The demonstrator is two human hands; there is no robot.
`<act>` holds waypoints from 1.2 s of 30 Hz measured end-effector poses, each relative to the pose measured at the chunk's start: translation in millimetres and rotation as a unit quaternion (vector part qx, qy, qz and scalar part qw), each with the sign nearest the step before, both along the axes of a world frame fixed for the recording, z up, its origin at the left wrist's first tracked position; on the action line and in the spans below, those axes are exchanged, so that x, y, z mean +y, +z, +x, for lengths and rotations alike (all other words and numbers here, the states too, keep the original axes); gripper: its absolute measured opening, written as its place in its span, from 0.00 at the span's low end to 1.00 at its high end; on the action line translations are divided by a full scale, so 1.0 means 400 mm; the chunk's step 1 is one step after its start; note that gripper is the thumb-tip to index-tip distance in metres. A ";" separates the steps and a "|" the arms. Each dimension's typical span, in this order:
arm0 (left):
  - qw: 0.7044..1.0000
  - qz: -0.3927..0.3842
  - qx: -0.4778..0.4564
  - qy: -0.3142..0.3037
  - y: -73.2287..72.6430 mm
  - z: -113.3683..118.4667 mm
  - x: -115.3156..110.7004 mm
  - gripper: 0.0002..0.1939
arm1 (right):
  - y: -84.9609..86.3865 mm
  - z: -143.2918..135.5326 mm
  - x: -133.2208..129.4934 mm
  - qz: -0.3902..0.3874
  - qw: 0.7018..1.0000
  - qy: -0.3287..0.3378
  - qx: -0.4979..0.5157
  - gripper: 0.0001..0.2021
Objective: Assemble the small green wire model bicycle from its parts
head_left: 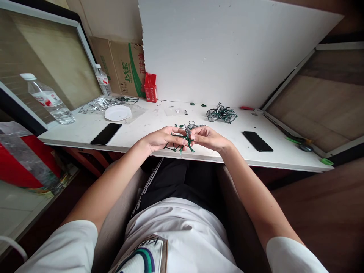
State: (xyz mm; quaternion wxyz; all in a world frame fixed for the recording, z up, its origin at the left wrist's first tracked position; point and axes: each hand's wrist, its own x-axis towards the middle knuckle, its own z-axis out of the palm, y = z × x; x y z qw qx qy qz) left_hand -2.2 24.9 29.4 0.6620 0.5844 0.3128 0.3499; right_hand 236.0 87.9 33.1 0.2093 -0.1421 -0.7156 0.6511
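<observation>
A seated person works at a white table, both hands raised just above its near edge. The left hand and right hand meet over a small green frame, a thin wire-like model bicycle part. The left fingers curl round and pinch the frame from the left; the right fingertips pinch a small silver part at its top. The frame sits between the hands, above the lap and touching neither table nor legs.

This looks like a fitting step: a small piece appears to be going onto the frame. The next move would call for a steady left grip and fine alignment from the right fingertips, since the parts are tiny.

The frame's long axis runs roughly left to right, with thin green struts pointing down and toward the person. Finer detail is too small to tell.

Beyond the hands lie loose wheels. Farther back stands a finished bike. A phone lies to the left, another phone to the right. A plate and bottle sit far left.
</observation>
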 end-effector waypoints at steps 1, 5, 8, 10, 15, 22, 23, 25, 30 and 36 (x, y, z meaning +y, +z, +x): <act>1.000 -0.001 -0.001 0.000 0.000 0.000 0.000 0.25 | 0.000 0.000 0.000 -0.003 1.000 -0.002 0.001 0.19; 1.000 0.001 -0.004 0.002 0.003 0.002 -0.002 0.24 | -0.001 -0.001 -0.002 -0.010 1.000 -0.011 0.000 0.20; 1.000 -0.002 -0.011 0.000 0.004 0.003 -0.003 0.24 | -0.003 -0.001 0.000 -0.016 1.000 -0.012 0.003 0.19; 1.000 -0.005 -0.014 -0.001 0.001 0.005 -0.002 0.24 | -0.007 0.001 0.005 -0.026 1.000 -0.009 0.010 0.18; 1.000 -0.019 -0.006 0.010 -0.013 0.006 0.005 0.26 | -0.024 0.008 0.027 -0.084 0.996 0.020 -0.005 0.16; 1.000 -0.006 0.001 -0.003 -0.015 0.006 0.006 0.27 | -0.037 0.007 0.033 -0.138 0.990 0.031 -0.021 0.17; 1.000 -0.005 0.006 -0.003 -0.015 0.006 0.005 0.27 | -0.038 0.007 0.034 -0.139 0.989 0.034 -0.022 0.16; 1.000 -0.005 0.015 -0.003 -0.014 0.006 0.005 0.28 | -0.041 0.007 0.035 -0.143 0.989 0.038 -0.022 0.15; 1.000 -0.004 0.019 0.000 -0.019 0.007 0.005 0.27 | -0.045 0.007 0.036 -0.160 0.986 0.038 -0.024 0.14; 0.998 -0.030 -0.037 0.033 -0.035 0.005 0.019 0.25 | -0.059 -0.008 0.043 -0.172 0.985 0.011 0.001 0.15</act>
